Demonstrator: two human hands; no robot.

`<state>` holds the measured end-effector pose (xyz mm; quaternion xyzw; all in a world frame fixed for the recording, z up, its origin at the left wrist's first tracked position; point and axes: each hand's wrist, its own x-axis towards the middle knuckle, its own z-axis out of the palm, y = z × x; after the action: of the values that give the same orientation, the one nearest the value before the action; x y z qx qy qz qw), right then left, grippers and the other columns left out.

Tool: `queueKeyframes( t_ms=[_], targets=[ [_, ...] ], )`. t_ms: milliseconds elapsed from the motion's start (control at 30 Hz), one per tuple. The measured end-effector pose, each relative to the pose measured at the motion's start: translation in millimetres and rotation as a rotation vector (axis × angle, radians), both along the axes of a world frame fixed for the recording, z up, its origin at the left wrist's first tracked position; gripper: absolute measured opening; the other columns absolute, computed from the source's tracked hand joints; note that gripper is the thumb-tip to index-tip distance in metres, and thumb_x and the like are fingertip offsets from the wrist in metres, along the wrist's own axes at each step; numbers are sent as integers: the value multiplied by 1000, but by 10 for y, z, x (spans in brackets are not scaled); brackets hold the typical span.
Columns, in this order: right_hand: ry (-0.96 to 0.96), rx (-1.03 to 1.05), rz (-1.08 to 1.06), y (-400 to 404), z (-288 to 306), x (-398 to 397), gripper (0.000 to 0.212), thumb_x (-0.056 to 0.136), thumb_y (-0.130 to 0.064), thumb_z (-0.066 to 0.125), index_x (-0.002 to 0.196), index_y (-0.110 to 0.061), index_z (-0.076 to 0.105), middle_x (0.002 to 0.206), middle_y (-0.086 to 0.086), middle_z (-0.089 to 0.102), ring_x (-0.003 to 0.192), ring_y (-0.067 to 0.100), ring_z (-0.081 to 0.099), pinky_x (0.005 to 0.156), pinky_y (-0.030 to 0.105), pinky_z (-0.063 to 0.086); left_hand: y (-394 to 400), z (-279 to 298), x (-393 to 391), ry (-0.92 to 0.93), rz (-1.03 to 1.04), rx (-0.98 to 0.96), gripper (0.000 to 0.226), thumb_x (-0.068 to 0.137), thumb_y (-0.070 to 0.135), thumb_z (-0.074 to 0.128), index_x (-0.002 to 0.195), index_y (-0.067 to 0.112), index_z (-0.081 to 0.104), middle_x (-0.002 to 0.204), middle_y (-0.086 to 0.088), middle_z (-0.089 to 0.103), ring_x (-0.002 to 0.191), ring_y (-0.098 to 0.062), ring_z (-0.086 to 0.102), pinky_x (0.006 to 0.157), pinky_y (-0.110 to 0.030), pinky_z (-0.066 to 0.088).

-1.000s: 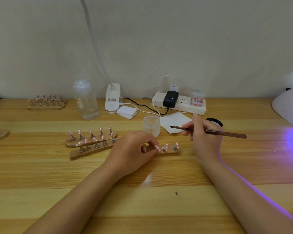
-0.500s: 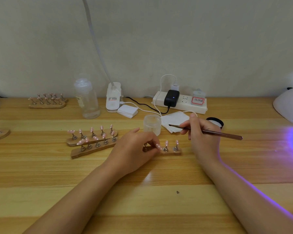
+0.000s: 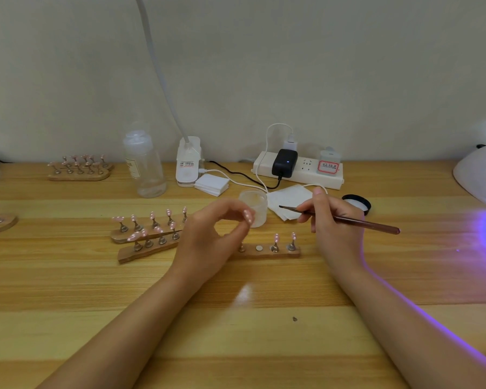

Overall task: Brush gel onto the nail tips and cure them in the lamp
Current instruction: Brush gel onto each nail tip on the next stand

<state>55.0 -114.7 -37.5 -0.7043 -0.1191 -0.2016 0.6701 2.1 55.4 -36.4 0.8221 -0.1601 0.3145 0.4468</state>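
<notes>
Nearest me on the desk [image 3: 236,346], pale striped wood with a dull sheen, my two bare forearms reached in. My left hand [image 3: 208,242] hovered over the left end of a flat wooden strip [image 3: 267,252], its fingers [image 3: 243,230] curled and pinching one glossy pink nail tip [image 3: 248,216] lifted off its post. On the strip a bare round metal disc [image 3: 259,248] showed where a post was missing, and two tips [image 3: 284,237] stood on small metal stands to its right. My right hand [image 3: 334,220] gripped a thin brown brush [image 3: 348,220] like a pen, bristles pointing left toward the lifted tip but not touching it.

I judged the work mid-way: this tip was about to be coated, the two beside it waited, and nothing on this strip had gone to the lamp yet. Whether the tips on the two other strips [image 3: 149,237] at left were finished I could not tell.

Just behind the hands sat a frosted gel jar [image 3: 257,204], open, with its black lid [image 3: 357,204] apart at right and white paper wipes [image 3: 292,199] between. Further back stood a clear plastic bottle [image 3: 145,167], a white power strip [image 3: 298,171] and, at the right edge, the smooth white lamp [image 3: 480,175] casting violet light across the wood.
</notes>
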Motion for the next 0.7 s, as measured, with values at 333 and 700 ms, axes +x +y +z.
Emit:
queueKeyframes(
  t_ms=[333,700],
  targets=[
    [-4,29,-26,-2,48,-19,29,91,-21,55,64,-21,65,54,-9,60,51,-5,52,55,7,41,44,-30,-2,152,25,-291,22,72,6,70,83,25,69,79,17,69,76,0,66,66,-12,51],
    [-43,-257,89,260,468,223,32,80,-36,68,63,-14,53,51,-2,62,42,-3,52,47,10,42,47,-45,31,190,-9,-390,26,77,1,67,80,26,68,80,10,70,76,-4,65,55,-12,48]
  ],
)
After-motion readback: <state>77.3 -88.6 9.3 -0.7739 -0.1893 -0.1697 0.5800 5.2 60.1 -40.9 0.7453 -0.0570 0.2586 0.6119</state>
